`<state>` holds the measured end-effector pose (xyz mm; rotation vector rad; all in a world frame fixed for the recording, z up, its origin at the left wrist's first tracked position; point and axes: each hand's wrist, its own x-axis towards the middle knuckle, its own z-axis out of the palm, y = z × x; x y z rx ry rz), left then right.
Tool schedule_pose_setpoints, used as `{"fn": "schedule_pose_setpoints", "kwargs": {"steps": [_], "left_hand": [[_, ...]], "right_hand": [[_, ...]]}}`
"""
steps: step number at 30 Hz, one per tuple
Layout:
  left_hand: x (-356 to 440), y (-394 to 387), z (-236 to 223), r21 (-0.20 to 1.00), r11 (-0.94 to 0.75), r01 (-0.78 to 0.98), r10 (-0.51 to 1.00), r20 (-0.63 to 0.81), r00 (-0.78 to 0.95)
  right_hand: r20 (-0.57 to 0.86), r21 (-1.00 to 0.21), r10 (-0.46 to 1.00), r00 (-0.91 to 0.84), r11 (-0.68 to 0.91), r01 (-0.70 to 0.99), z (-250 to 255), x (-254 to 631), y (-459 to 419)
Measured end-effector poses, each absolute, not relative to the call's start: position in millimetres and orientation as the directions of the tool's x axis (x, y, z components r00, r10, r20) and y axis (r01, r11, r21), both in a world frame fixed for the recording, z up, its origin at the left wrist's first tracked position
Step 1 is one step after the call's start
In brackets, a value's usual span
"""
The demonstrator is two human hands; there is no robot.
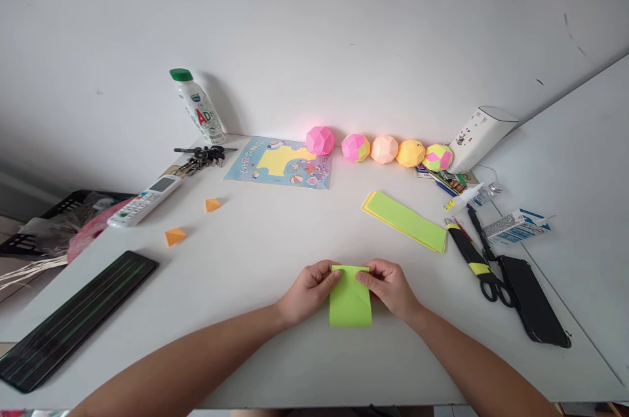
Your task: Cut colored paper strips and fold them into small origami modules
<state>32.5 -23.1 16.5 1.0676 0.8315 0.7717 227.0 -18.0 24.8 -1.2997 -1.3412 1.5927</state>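
A green strip of paper (350,302) lies on the white table (260,259) in front of me, its far end folded over. My left hand (308,290) pinches the paper's far left corner with curled fingers. My right hand (390,286) pinches the far right corner the same way. Both hands press the fold against the tabletop.
A stack of green and yellow paper strips (405,220) lies to the right beyond my hands. Several folded paper balls (386,149) line the wall. Scissors (484,256), a black phone (533,302), a remote (145,200), keys (201,158), a bottle (199,107), two orange paper pieces (175,236) and a dark flat board (73,318) surround the working spot.
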Motion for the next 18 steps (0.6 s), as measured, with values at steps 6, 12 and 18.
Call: {"fn": "schedule_pose_setpoints", "kwargs": {"steps": [6,12,18], "left_hand": [[32.2,-23.5,16.0,0.947,0.288,-0.141,0.857,-0.19,0.48],[32.8,-23.2,16.3,0.944,0.296,-0.144,0.855,-0.195,0.481],[32.8,-23.6,16.4,0.941,0.299,-0.157,0.856,-0.191,0.481]], "right_hand": [[-0.254,-0.967,0.925,-0.282,-0.237,0.095,24.5,227.1,-18.0],[-0.25,-0.968,0.924,-0.289,-0.233,0.093,25.4,227.3,-17.8],[-0.24,-0.97,0.927,-0.289,-0.222,0.094,25.4,226.8,-17.7]]}}
